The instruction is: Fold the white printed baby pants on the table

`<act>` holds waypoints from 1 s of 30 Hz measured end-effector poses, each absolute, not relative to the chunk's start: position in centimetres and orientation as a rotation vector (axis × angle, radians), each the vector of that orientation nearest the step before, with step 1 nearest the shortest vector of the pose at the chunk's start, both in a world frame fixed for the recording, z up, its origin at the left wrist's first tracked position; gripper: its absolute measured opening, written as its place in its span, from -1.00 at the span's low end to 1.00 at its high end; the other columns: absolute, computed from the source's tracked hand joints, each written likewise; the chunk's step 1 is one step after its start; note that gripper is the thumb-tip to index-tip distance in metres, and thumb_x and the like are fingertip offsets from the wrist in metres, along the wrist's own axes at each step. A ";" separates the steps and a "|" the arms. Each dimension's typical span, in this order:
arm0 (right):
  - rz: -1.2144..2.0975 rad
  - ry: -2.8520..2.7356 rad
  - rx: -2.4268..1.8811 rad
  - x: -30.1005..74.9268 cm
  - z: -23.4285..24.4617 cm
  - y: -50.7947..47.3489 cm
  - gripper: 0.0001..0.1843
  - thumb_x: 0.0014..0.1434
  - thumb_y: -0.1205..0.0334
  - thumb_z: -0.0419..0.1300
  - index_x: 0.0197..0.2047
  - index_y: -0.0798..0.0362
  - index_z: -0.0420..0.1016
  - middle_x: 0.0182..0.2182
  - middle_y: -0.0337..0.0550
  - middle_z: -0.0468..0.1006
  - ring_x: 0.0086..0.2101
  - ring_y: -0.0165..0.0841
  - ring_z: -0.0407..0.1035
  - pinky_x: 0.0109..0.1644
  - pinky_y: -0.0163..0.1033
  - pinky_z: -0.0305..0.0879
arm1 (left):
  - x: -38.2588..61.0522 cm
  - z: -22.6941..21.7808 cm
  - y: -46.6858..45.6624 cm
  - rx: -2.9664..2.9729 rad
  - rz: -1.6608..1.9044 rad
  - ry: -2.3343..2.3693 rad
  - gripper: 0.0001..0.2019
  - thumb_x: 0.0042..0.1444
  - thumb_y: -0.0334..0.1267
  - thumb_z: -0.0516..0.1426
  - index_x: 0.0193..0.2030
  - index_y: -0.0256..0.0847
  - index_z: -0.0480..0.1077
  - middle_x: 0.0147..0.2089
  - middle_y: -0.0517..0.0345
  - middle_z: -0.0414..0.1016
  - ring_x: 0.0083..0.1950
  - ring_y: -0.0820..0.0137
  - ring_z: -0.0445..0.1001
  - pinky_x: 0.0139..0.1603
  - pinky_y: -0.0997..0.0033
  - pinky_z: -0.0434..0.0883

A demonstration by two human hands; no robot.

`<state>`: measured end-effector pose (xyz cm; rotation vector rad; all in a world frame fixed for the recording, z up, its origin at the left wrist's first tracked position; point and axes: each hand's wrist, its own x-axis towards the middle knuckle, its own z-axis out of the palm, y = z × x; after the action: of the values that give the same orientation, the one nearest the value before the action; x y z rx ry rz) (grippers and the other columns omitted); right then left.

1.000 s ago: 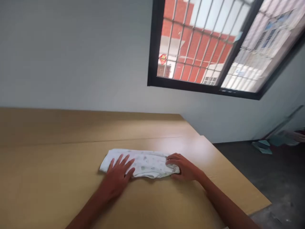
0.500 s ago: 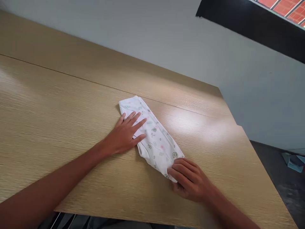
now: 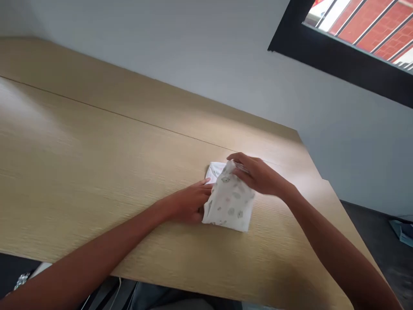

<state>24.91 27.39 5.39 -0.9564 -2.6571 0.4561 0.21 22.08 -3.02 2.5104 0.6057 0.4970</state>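
Basically, head view: patterned white cloth [image 3: 228, 204] lies doubled over on the worktop [image 3: 106, 172], right hand [image 3: 256, 174] pinching its lifted end, apparently to hold the flap up, left hand [image 3: 190, 203] tucked partly under, presumably steadying it, grip hidden.

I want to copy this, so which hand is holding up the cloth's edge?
The right hand: it grips the raised edge of the white printed cloth. The left hand lies lower, partly covered by the cloth.

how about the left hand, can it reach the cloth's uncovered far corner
Probably yes: the left hand lies right beside that corner of the cloth, with nothing visible in between.
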 end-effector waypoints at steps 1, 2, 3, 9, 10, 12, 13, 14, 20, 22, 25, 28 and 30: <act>0.577 -2.693 -0.975 24.3 4.7 29.5 -0.69 0.40 0.27 0.08 0.19 0.00 0.32 -0.12 -0.05 0.57 -0.20 -0.25 0.50 -0.22 -0.20 0.47 | -0.1 -2.9 22.3 2.516 0.531 0.617 -0.72 0.06 -0.45 0.13 -0.11 -0.14 0.52 0.08 0.08 0.50 0.32 0.15 0.29 0.51 0.09 0.01; 0.712 -2.697 -0.975 23.7 3.7 31.3 -0.68 0.38 0.28 0.12 0.17 0.03 0.34 -0.08 -0.03 0.56 -0.15 -0.25 0.50 -0.18 -0.20 0.49 | -0.6 -2.7 22.7 2.520 0.563 0.659 -0.77 0.07 -0.46 0.11 -0.19 -0.16 0.52 0.00 0.08 0.53 0.24 0.17 0.35 0.46 0.14 0.12; 0.823 -2.694 -0.977 23.2 2.7 32.8 -0.69 0.35 0.27 0.17 0.15 0.06 0.36 -0.02 0.00 0.54 -0.13 -0.25 0.50 -0.17 -0.20 0.50 | -1.2 -2.5 23.1 2.520 0.599 0.742 -0.81 0.10 -0.45 0.08 -0.24 -0.17 0.51 -0.07 0.07 0.54 0.15 0.19 0.42 0.37 0.17 0.24; 0.596 -2.532 -1.116 22.7 0.3 38.2 -0.80 0.37 0.27 0.16 0.02 0.13 0.46 0.00 0.07 0.52 -0.11 -0.26 0.50 -0.06 -0.16 0.49 | -2.1 -1.4 23.2 2.514 0.891 1.121 -0.73 0.26 -0.18 0.05 -0.04 -0.23 0.47 0.05 -0.05 0.50 0.09 0.13 0.43 0.21 0.02 0.35; 0.551 -2.536 -1.146 23.1 0.8 38.9 -0.81 0.35 0.27 0.19 -0.01 0.14 0.48 -0.02 0.08 0.53 -0.13 -0.25 0.50 -0.08 -0.16 0.48 | -1.5 -1.5 22.7 2.543 0.864 1.003 -0.67 0.26 -0.12 0.09 0.08 -0.22 0.44 0.17 -0.05 0.45 0.21 0.09 0.37 0.31 -0.02 0.27; 0.465 -2.543 -1.219 24.2 1.9 40.8 -0.81 0.29 0.29 0.26 -0.05 0.14 0.51 -0.06 0.09 0.55 -0.17 -0.21 0.51 -0.11 -0.16 0.47 | 0.2 -2.1 21.6 2.593 0.723 0.782 -0.52 0.27 -0.02 0.12 0.26 -0.16 0.34 0.36 0.01 0.27 0.39 0.04 0.19 0.44 -0.06 0.12; 0.423 -2.540 -1.258 24.8 2.6 42.0 -0.80 0.26 0.29 0.28 -0.05 0.14 0.52 -0.06 0.09 0.55 -0.18 -0.20 0.50 -0.12 -0.17 0.46 | 0.9 -2.5 21.2 2.605 0.645 0.716 -0.48 0.29 0.01 0.11 0.31 -0.14 0.30 0.41 0.04 0.19 0.44 0.04 0.11 0.47 -0.07 0.06; 0.383 -2.531 -1.299 25.5 3.3 43.2 -0.79 0.24 0.29 0.30 -0.05 0.14 0.53 -0.06 0.10 0.55 -0.19 -0.19 0.50 -0.13 -0.17 0.46 | 1.5 -2.8 20.9 2.604 0.583 0.688 -0.46 0.31 0.03 0.09 0.35 -0.12 0.26 0.45 0.05 0.13 0.48 0.04 0.04 0.50 -0.08 0.01; 0.167 -2.359 -1.565 29.2 7.6 52.8 -0.76 0.11 0.35 0.37 -0.13 0.21 0.57 -0.11 0.17 0.54 -0.21 -0.10 0.48 -0.01 -0.02 0.43 | 2.0 -4.3 21.0 2.509 0.453 0.729 -0.40 0.31 0.10 0.06 0.40 -0.09 0.19 0.48 0.10 0.06 0.51 0.13 -0.04 0.55 -0.06 -0.10; 0.071 -2.272 -1.619 30.1 9.7 56.7 -0.73 0.10 0.34 0.35 -0.11 0.25 0.55 -0.03 0.23 0.49 -0.05 0.01 0.43 0.16 0.09 0.32 | 1.5 -4.2 21.3 2.472 0.443 0.805 -0.44 0.32 0.08 0.07 0.38 -0.06 0.22 0.48 0.17 0.06 0.51 0.17 -0.03 0.55 -0.04 -0.05; -0.078 -2.134 -1.684 31.0 14.3 63.0 -0.55 0.18 0.29 0.30 0.10 0.33 0.43 0.22 0.32 0.27 0.24 0.07 0.16 0.37 0.16 0.04 | 0.2 -4.3 22.0 2.505 0.480 0.969 -0.53 0.36 -0.06 0.04 0.36 -0.05 0.23 0.46 0.23 0.09 0.49 0.21 0.03 0.50 -0.02 0.10; -0.282 -1.992 -1.750 31.4 20.3 68.6 -0.26 0.25 0.20 0.29 0.35 0.36 0.12 0.41 0.28 -0.09 0.38 0.03 -0.18 0.44 0.17 -0.17 | -1.3 -5.5 23.0 2.706 0.659 1.033 -0.57 0.34 -0.20 0.05 0.32 -0.13 0.27 0.44 0.17 0.15 0.46 0.26 0.11 0.45 0.13 0.22; -0.450 -1.956 -1.728 31.5 24.3 71.4 -0.15 0.32 0.16 0.25 0.45 0.34 -0.11 0.46 0.19 -0.28 0.41 -0.03 -0.34 0.44 0.19 -0.25 | -1.9 -6.9 24.0 2.853 0.874 0.994 -0.67 0.35 -0.20 0.06 0.19 -0.18 0.38 0.37 0.12 0.28 0.42 0.28 0.18 0.48 0.24 0.14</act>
<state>31.53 71.40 24.31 -1.7284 -1.9563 -0.4497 -1.86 23.97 -6.91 2.8525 0.9935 0.8744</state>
